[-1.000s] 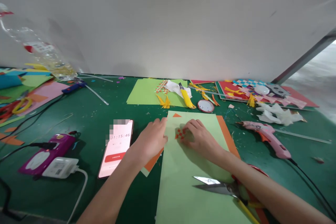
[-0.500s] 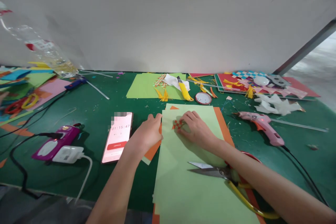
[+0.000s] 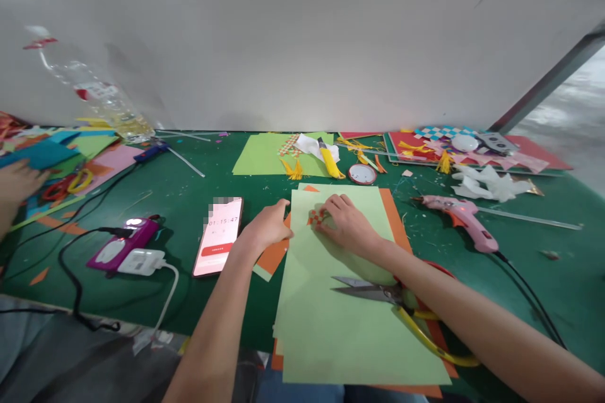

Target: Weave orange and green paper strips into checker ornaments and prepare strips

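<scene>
Just below the frame's middle, the right hand's (image 3: 347, 223) narrowed fingers touch a small checkered paper piece (image 3: 314, 217) on green paper (image 3: 340, 327); whether they grip it, I cannot tell. The left hand (image 3: 267, 227), thumb and forefinger spread, sits at the sheet's left edge.

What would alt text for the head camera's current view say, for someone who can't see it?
A person's right hand touches a small orange checked piece on pale green paper sheets, with the left hand at their left edge. Open scissors lie on the sheets; a lit phone is to the left and a pink glue gun to the right.
</scene>
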The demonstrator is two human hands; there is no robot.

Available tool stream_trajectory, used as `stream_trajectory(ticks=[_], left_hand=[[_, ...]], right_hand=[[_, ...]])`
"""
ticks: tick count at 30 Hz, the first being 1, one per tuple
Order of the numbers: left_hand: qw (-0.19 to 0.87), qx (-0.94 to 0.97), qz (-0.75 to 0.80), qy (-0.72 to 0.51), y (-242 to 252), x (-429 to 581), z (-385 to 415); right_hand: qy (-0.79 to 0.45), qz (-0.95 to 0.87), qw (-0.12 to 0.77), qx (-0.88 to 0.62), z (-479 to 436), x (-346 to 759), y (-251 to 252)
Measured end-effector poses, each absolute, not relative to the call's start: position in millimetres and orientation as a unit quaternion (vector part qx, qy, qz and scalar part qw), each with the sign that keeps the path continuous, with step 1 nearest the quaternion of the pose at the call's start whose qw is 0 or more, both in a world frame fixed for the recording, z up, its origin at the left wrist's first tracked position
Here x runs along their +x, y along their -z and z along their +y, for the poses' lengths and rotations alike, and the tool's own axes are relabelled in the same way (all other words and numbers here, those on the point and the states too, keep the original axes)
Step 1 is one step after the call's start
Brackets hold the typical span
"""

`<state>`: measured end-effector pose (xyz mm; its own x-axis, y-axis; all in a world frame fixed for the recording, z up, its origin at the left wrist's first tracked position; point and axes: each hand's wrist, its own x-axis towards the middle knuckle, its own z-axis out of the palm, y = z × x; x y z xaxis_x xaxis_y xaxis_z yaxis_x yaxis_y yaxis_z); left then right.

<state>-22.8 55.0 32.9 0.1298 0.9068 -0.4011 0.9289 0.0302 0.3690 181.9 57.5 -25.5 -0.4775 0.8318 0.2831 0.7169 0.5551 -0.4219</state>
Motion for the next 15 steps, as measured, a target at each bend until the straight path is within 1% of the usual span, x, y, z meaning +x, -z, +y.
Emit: stream_trajectory(ticks=[3,7,8,10,12,15], left_hand=[[0.277,0.692,0.666,-0.005,-39.9,-30.6,56.0],[0.231,0.694,0.680,-0.051,-65.6,-40.7,55.9],[0.210,0.696,0.683,-0.073,-72.3,-41.7,56.0],[0.192,0.699,0.667,-0.173,-82.8,-40.5,56.7],[0.248,0.690,0.626,-0.266,-87.1,-34.7,59.1],[0.411,0.661,0.522,-0.350,-81.8,-19.1,65.9]], right_hand=[[-0.147,-0.838,0.250,-0.461,56.8,181.9,25.1],[-0.199,-0.801,0.291,-0.483,57.1,183.1,28.2],[-0.215,-0.789,0.302,-0.491,57.7,183.5,29.3],[-0.250,-0.761,0.322,-0.505,59.9,184.5,30.6],[-0.281,-0.731,0.344,-0.519,63.9,186.1,29.5],[-0.303,-0.685,0.394,-0.533,73.0,191.4,20.9]])
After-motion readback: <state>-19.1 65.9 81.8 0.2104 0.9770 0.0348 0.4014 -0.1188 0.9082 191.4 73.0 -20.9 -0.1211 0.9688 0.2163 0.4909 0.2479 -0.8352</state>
